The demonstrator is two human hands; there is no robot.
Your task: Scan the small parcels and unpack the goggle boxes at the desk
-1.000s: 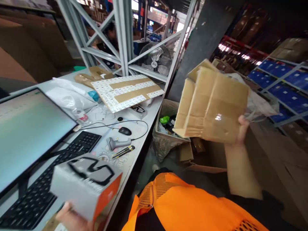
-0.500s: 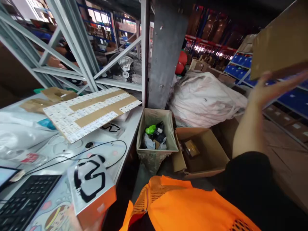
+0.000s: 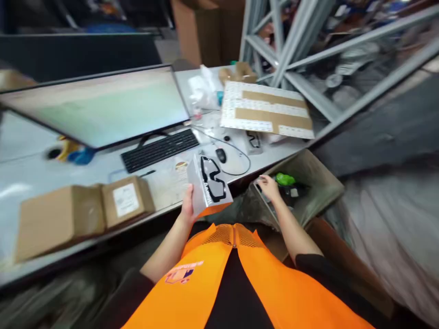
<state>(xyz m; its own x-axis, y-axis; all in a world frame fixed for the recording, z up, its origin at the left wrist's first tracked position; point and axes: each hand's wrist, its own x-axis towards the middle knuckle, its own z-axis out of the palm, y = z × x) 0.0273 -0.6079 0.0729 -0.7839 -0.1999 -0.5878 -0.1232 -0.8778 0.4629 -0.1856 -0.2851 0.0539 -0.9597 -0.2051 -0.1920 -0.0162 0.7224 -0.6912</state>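
My left hand (image 3: 188, 204) grips the side of a silver-and-orange box (image 3: 202, 185) with a black goggle-shaped picture on its face. The box is held tilted over the front edge of the desk. My right hand (image 3: 269, 187) hovers by the near rim of a lined waste bin (image 3: 324, 183), fingers loosely bent and somewhat blurred, with nothing visible in them. A bright green crumpled bag (image 3: 284, 179) and dark scraps lie inside the bin.
On the desk stand a monitor (image 3: 103, 105), a keyboard (image 3: 159, 150), a mouse (image 3: 221, 155) and two cardboard boxes (image 3: 126, 201). A label-covered cardboard sheet (image 3: 270, 112) lies near the metal frame (image 3: 308, 41). A similar goggle-picture package (image 3: 253, 142) rests under its edge.
The view has swung left to the desk. My right hand has come down from the raised cardboard at upper right to the bin and no longer touches it. My left hand still holds the box.
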